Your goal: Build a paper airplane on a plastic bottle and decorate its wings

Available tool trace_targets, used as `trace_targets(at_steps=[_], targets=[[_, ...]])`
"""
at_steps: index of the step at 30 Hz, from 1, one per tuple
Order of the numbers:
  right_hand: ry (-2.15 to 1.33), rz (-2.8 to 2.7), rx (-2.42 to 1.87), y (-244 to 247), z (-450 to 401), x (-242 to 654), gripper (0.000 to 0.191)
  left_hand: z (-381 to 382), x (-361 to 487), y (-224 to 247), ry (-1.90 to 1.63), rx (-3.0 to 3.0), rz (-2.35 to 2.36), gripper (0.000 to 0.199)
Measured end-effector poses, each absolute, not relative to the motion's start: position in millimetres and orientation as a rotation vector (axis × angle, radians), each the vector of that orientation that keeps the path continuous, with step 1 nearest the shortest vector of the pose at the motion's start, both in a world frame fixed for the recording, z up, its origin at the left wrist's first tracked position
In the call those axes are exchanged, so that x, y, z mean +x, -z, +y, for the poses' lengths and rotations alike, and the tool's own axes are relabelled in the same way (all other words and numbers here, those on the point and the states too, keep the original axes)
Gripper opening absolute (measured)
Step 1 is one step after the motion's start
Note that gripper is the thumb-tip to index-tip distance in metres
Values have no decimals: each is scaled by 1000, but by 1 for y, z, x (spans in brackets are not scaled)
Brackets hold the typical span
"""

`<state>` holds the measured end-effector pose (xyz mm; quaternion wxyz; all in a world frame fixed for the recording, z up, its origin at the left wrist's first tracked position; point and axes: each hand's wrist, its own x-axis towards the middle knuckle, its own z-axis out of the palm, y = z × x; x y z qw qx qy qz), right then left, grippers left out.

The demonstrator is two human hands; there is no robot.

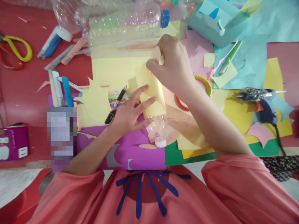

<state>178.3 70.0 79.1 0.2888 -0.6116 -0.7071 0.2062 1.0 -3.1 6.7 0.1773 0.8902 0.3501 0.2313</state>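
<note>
A small clear plastic bottle (157, 126) lies on its side, its white cap (160, 143) pointing toward me. Yellow paper (153, 90) is wrapped around its body. My left hand (130, 113) curves over the bottle from the left, its spread fingers resting on the yellow paper and the clear neck end; the thumb is hidden. Above the bottle's far end, my right hand (174, 62) is closed in a pinch on a small pale peach paper piece (156, 54). Whether that piece touches the yellow paper I cannot tell.
Large clear bottles (123, 23) lie across the back. A black pen (116, 104) is left of my left hand. Scissors with orange and yellow handles (205, 82) lie partly under my right forearm. A glue gun (266, 105) rests at right, a phone (61, 133) at left. Paper scraps surround them.
</note>
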Motion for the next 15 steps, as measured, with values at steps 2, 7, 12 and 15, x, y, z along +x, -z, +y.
trace_targets(at_steps=[2,7,12,15], targets=[[-552,-1884,-1639,-79,70,178,50,-3,2,-7,-679,2518,984,55],[-561,-1883,-1646,-79,70,178,48,-3,3,-8,-741,2540,947,55],[-581,-1905,-1576,-82,68,182,41,-3,3,-8,-707,2577,977,52],[-653,-1889,-1492,-89,66,188,38,-3,4,-10,-753,2583,965,52]])
